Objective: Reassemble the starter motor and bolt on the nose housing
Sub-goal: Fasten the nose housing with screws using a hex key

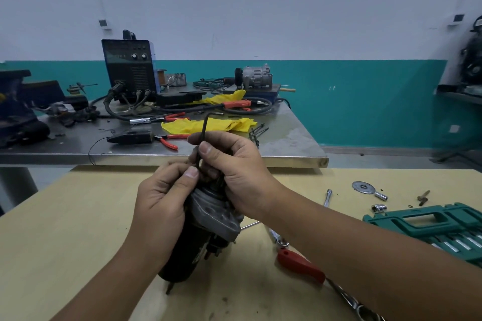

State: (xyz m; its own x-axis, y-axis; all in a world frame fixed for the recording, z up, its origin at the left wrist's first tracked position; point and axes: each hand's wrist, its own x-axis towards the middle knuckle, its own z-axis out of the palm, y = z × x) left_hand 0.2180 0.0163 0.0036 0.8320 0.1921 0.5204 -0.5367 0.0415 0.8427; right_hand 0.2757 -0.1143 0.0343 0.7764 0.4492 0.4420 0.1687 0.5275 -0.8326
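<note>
— Looking down at the wooden table (78, 229), I see the starter motor (187, 250) standing tilted on it, dark body low, grey nose housing (214, 216) on top.

— And the hands?

— My left hand (161, 198) is curled round the upper part of the motor, thumb pressed by the shaft of the hex key (204, 133). My right hand (234, 164) pinches that key between thumb and fingers; its long leg runs down into the top of the housing, the short bend points right, above the knuckles. Where the tip seats I cannot tell; fingers hide it.

— Anything near?

— A red-handled tool (300, 266) lies just right of the motor, under my right forearm. A green socket case (430, 224) sits open at the right edge, with loose sockets (379, 208) and a large washer (363, 187) beyond it. Behind, the steel bench (287, 143) carries a welder (130, 70), yellow cloth (208, 125) and red pliers (169, 141).
</note>
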